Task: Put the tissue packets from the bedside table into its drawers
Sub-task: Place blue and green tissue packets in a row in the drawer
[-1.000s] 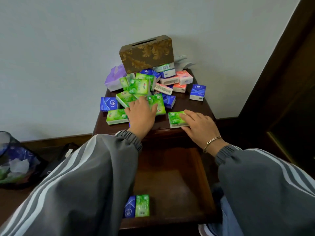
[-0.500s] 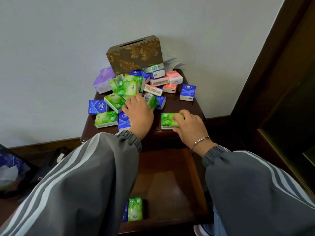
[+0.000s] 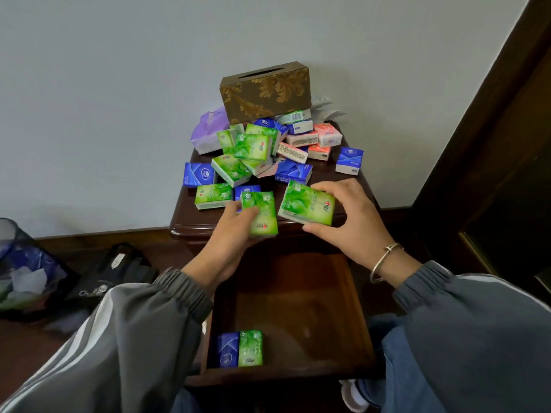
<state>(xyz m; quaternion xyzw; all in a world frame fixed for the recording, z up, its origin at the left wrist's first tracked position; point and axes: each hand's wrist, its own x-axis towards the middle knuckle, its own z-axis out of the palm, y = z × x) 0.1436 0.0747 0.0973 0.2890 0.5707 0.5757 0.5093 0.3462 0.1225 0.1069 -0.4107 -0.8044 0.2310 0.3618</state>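
A dark wood counter (image 3: pixel 190 222) stands against a pale wall, with its top drawer (image 3: pixel 298 299) pulled out toward the person; in the near left corner of the drawer a blue packet (image 3: pixel 227 350) and a green packet (image 3: pixel 250 348) lie side by side, touching. Above the drawer, the left hand (image 3: pixel 229 234) grips a green tissue packet (image 3: pixel 260 213); the right hand (image 3: pixel 348 216), with a bracelet (image 3: pixel 384 260) on its wrist, grips a second green tissue packet (image 3: pixel 307 204) by its edges, near the counter's front edge. Farther back lies a pile of tissue packets (image 3: pixel 262 153), green, blue and pink; behind them a brown and gold tissue box (image 3: pixel 265 92) sits by the wall. A bin (image 3: pixel 18 263) stands on the floor at the left.
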